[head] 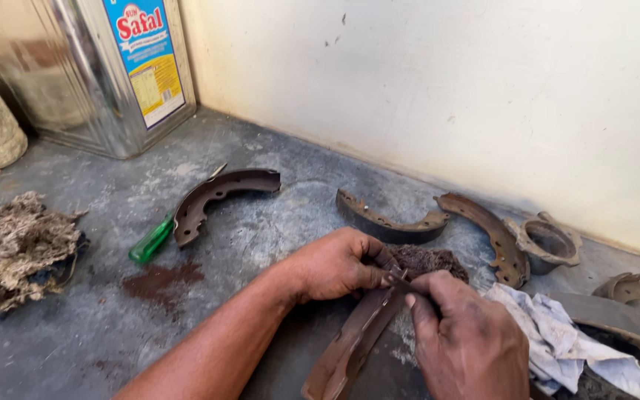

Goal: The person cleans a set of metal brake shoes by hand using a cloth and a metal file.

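Both hands work 1 curved brake shoe on a grey concrete floor.

Left hand: closed on the upper end of the shoe, fingertips pinched at its tip. Right hand: closed just beside the left, thumb and forefinger narrow on the same end, where a small dark part sits; what that part is cannot be told. The shoe runs down and toward the person from between the 2 hands, lower end resting low near the frame edge.

Just beyond the knuckles: a dark brown fibrous wad. Right of the right hand, touching its wrist side: a pale crumpled rag. Farther out past the hands, 2 more worn shoes and a small rusty round housing. Well left of the left hand: another shoe with a green-handled screwdriver under its end, and a rust-coloured stain.

Judgement: the grip looks sound for fine work at the shoe tip. Keeping the left hand as the anchor and the shoe's far end braced would steady it; greasy fingers could slip.
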